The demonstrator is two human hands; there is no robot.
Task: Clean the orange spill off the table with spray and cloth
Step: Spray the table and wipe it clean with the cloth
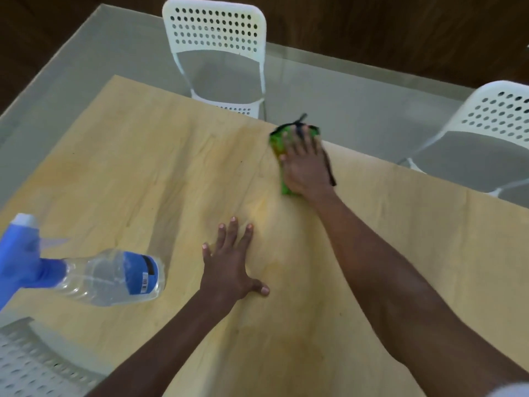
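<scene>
From the head view I see my right hand far out near the back edge of the counter, lying palm down on the green cloth; its fingers are straight and flat, pressing the cloth onto the wood and curled round nothing. The cloth has a dark trim, and a dark strap or edge of it runs out along the right side of my hand; this part is blurred, so I cannot tell more of its shape. My left hand rests flat on the counter nearer to me, fingers spread and straight, thumb out to the right, holding nothing. Between the two hands, just ahead of my left fingertips, I see a faint yellowish-orange smear on the pale wood, and a weaker orange tint lower down between my forearms; the edges of both are too soft to trace. The spray bottle stands on the near left part of the counter, well apart from the cloth and just to the left of my left hand; it has a clear body, a blue label and a blue trigger head with a white nozzle. A white perforated chair stands beyond the far edge, a second chair at the right, and part of a third chair shows at the lower left corner.
</scene>
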